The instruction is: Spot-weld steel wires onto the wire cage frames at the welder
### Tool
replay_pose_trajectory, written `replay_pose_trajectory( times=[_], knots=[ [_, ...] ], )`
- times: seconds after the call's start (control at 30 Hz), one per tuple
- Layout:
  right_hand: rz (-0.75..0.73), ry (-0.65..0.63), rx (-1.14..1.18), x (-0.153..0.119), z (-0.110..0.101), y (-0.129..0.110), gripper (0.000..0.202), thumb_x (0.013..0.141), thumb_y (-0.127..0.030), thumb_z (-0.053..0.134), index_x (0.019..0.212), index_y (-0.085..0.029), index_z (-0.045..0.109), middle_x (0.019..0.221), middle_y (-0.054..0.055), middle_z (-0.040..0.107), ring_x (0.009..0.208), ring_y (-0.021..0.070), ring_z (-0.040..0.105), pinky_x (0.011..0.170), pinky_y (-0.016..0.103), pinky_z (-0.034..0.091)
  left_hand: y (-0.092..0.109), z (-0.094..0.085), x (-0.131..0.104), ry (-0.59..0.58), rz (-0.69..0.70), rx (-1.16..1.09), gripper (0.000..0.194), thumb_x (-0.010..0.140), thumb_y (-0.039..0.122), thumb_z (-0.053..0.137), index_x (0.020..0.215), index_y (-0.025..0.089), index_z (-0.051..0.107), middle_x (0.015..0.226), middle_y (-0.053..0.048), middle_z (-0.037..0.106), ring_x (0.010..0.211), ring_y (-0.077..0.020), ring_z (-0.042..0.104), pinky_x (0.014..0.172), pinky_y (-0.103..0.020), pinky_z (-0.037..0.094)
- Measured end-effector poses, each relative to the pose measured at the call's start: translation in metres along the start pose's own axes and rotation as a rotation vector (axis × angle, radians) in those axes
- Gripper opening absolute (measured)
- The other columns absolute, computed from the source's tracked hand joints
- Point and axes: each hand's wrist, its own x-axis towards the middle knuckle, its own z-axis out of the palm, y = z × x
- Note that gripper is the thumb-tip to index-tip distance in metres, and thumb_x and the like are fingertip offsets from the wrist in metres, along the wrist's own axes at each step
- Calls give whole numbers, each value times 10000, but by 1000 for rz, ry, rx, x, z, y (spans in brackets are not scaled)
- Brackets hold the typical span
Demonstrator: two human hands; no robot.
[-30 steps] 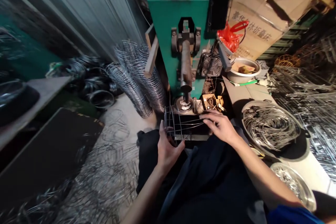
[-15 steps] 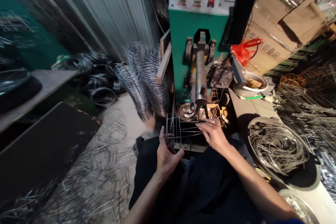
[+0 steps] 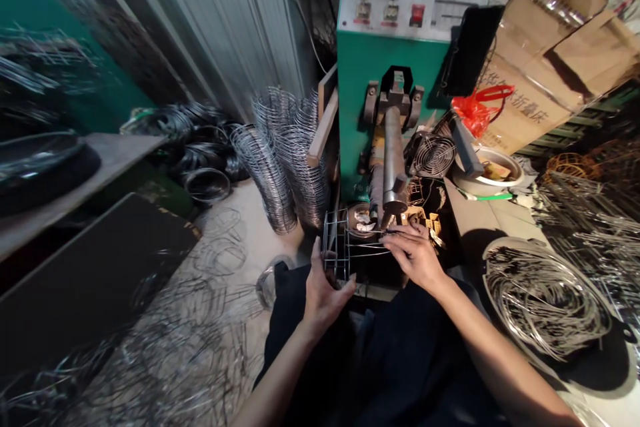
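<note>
A wire frame (image 3: 337, 240) of thin steel rods, with a curved ladder-like end, is held in front of the machine's arm. My left hand (image 3: 324, 297) cups that end from below, thumb and fingers curled round it. At the other end of the long rods, my right hand (image 3: 414, 257) pinches the wire with fingertips pressed together. Just above the right fingers is the round metal electrode arm (image 3: 394, 160) of a green spot welding machine (image 3: 357, 113). Whether the wire touches the electrode tip cannot be made out.
Tall stacks of wire rings (image 3: 270, 173) stand left of the machine. Loose wires (image 3: 200, 333) cover the floor at left, beside a dark board (image 3: 95, 280). On the right are a tub of bent wires (image 3: 545, 293), a white bowl (image 3: 493, 183) and a large cardboard box (image 3: 545, 60).
The view has shifted, so everything sits lower and further right. The wire frame has turned slightly, showing more of its curved end, and my right hand is nearer the electrode.
</note>
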Motion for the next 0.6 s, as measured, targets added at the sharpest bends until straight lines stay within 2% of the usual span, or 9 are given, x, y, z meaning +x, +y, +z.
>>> replay_pose_trajectory(
  times=[0.23, 0.43, 0.6],
  knots=[
    [17, 10, -12, 3, -4, -4, 189, 972, -282, 546, 1015, -272, 730, 959, 30, 765, 1077, 250, 626, 976, 478, 338, -1, 4, 0, -2, -10, -23, 961, 708, 312, 760, 1518, 250, 246, 1120, -73, 607, 589, -116, 569, 575, -271, 510],
    [28, 45, -10, 7, 2, -1, 184, 965, -284, 559, 1016, -269, 735, 955, 31, 762, 1078, 247, 619, 953, 457, 350, 0, 6, 6, 6, 10, -13, 985, 713, 290, 760, 1536, 242, 222, 1115, -78, 607, 643, -142, 598, 604, -279, 508],
    [71, 94, -20, 3, 2, 0, 163, 962, -320, 565, 964, -254, 713, 945, 29, 748, 1052, 239, 619, 954, 440, 340, -3, 8, 3, -4, -16, -18, 1004, 719, 302, 747, 1544, 278, 176, 1138, -65, 604, 577, -106, 564, 568, -261, 492]
  ],
)
